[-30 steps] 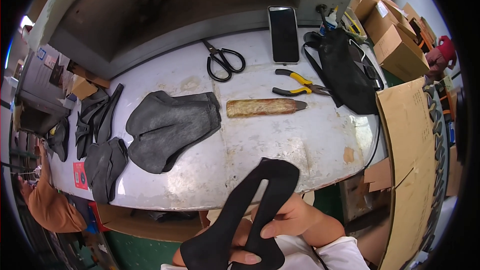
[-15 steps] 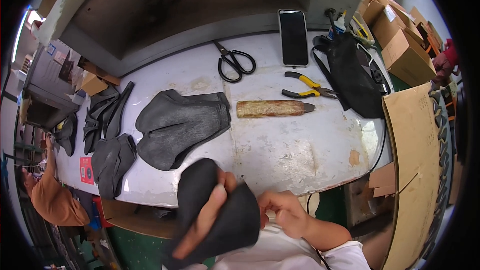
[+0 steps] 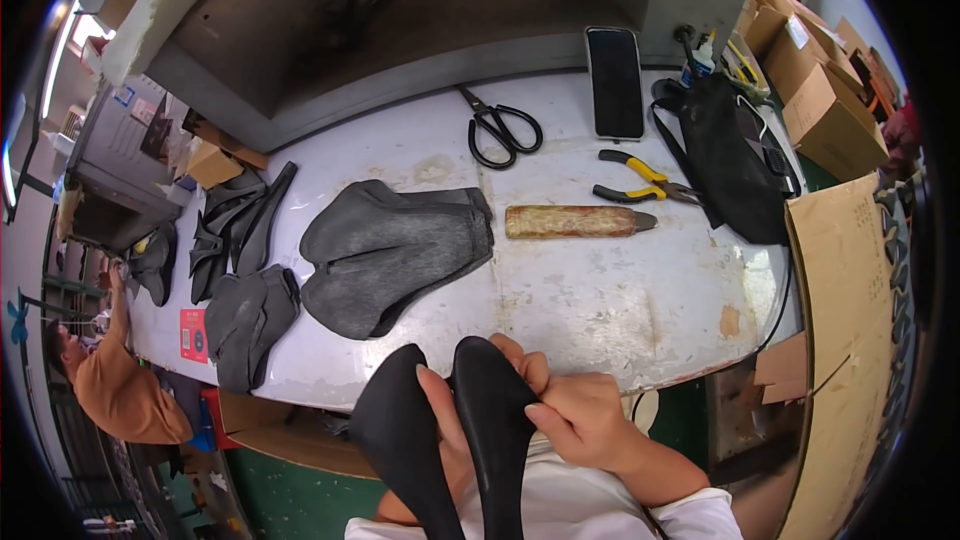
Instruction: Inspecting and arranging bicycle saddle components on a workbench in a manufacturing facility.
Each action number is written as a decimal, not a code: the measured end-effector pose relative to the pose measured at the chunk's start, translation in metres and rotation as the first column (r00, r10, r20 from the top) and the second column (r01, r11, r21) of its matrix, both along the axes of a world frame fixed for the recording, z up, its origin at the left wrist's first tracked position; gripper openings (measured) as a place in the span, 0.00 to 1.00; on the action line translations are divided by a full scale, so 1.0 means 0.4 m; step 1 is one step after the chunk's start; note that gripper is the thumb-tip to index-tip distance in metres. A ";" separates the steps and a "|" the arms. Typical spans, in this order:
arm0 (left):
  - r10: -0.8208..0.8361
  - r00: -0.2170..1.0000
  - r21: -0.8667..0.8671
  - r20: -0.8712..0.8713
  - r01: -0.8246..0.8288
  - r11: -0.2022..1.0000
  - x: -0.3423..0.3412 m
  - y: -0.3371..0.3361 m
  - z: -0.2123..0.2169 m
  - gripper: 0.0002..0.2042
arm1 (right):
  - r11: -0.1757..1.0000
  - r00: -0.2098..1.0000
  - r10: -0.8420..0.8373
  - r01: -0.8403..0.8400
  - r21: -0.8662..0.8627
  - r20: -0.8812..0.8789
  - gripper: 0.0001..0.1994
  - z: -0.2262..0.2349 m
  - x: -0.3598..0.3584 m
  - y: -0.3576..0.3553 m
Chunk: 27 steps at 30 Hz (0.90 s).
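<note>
A scuffed white bench [image 3: 600, 300] in a cluttered workshop carries the work. At its near edge, the right hand [image 3: 585, 420] closes its fingers [image 3: 520, 365] on a folded black leather piece [image 3: 455, 430]; the left hand [image 3: 450, 440] grips it from between the two lobes, one finger showing. Just beyond the fingers lies a stack of grey leather pieces [image 3: 395, 255], with a wooden-handled tool [image 3: 575, 222] to their right. Farther off sit yellow-handled pliers [image 3: 645, 178], black scissors [image 3: 500, 128] and a phone [image 3: 614, 82].
</note>
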State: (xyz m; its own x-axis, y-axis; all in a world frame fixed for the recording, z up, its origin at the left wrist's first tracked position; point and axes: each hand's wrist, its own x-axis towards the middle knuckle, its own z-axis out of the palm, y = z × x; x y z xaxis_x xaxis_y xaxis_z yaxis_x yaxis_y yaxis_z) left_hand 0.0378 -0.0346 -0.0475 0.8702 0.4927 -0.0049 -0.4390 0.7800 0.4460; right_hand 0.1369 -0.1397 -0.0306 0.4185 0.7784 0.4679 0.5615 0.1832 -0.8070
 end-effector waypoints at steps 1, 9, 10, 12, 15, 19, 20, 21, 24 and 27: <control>-0.117 0.991 -0.031 0.059 0.119 0.992 -0.011 0.016 -0.005 0.42 | 0.997 0.984 0.056 -0.063 -0.037 -0.166 0.15 0.003 -0.004 -0.005; 0.071 0.850 0.285 -0.522 0.095 0.954 -0.026 0.007 0.078 0.41 | 0.994 0.549 0.001 -0.095 -0.062 -0.836 0.14 -0.005 -0.009 -0.012; 0.149 0.804 0.441 -0.576 0.152 0.885 -0.023 0.011 0.087 0.41 | 0.998 0.452 -0.064 0.004 -0.070 -0.890 0.12 -0.010 -0.016 -0.002; 0.329 0.707 0.683 -0.626 0.293 0.670 -0.023 0.010 0.093 0.41 | 0.992 0.632 -0.115 0.110 -0.058 -0.767 0.10 -0.016 -0.029 0.004; -0.003 0.954 0.226 -0.299 0.074 0.971 -0.047 0.000 -0.004 0.38 | 0.972 0.922 -0.236 0.221 -0.085 -0.307 0.09 0.021 -0.025 0.021; 0.125 0.858 0.382 -0.499 0.088 0.920 -0.031 -0.026 0.102 0.34 | 0.974 0.918 -0.220 0.192 -0.117 -0.331 0.09 0.016 -0.025 0.027; 0.121 0.858 0.378 -0.499 0.090 0.921 -0.032 -0.029 0.091 0.34 | 0.982 0.897 -0.187 0.155 -0.109 -0.401 0.09 0.014 -0.023 0.023; 0.079 0.910 0.324 -0.407 0.063 0.944 -0.032 -0.031 0.068 0.32 | 0.988 0.870 -0.152 0.120 -0.098 -0.469 0.09 0.013 -0.020 0.020; 0.091 0.943 0.350 -0.319 0.028 0.936 -0.035 -0.012 0.063 0.30 | 0.995 0.760 -0.067 0.004 -0.099 -0.647 0.10 0.048 -0.004 0.000; 0.122 0.890 0.681 -0.440 0.242 0.692 -0.052 0.032 0.088 0.24 | 0.994 0.716 -0.066 -0.017 -0.111 -0.695 0.11 0.059 0.010 -0.021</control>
State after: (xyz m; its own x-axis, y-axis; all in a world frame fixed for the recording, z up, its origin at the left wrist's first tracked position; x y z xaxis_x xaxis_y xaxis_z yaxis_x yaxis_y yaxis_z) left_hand 0.0171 -0.0218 -0.0122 0.8912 0.4507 -0.0505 -0.0292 0.1681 0.9853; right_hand 0.1410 -0.1483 -0.0071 0.6129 0.7889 -0.0449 -0.1638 0.0713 -0.9839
